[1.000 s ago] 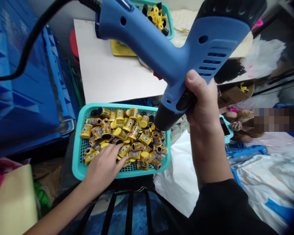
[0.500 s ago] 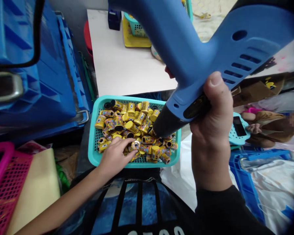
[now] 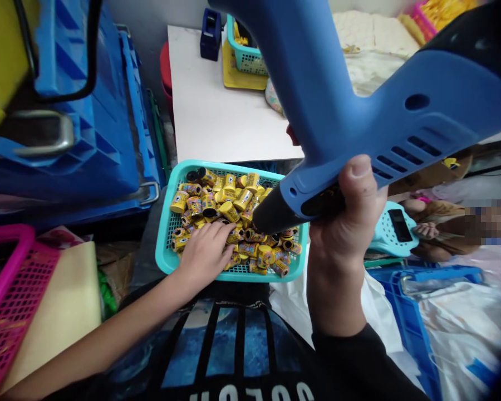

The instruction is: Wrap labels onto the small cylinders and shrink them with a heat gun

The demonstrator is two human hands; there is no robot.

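A teal basket (image 3: 167, 245) rests on my lap, filled with several small yellow labelled cylinders (image 3: 229, 209). My left hand (image 3: 206, 252) lies on the pile near the basket's front, fingers spread flat over the cylinders. My right hand (image 3: 346, 228) is wrapped round the grip of a big blue heat gun (image 3: 359, 106), held up close to the camera. Its dark nozzle (image 3: 271, 214) points down at the cylinders on the basket's right side. A black cord (image 3: 89, 61) runs off to the upper left.
Blue crates (image 3: 79, 128) stack at the left, with a pink basket (image 3: 8, 301) and a cream sheet (image 3: 62, 301) below them. A white table (image 3: 221, 117) behind carries a second teal basket (image 3: 244, 53) and a tape dispenser (image 3: 211, 33). Another person (image 3: 438, 217) sits at the right.
The heat gun has come nearer and higher in view. My left hand has slid forward over the cylinders. The view has tilted so the basket sits a little more to the right.
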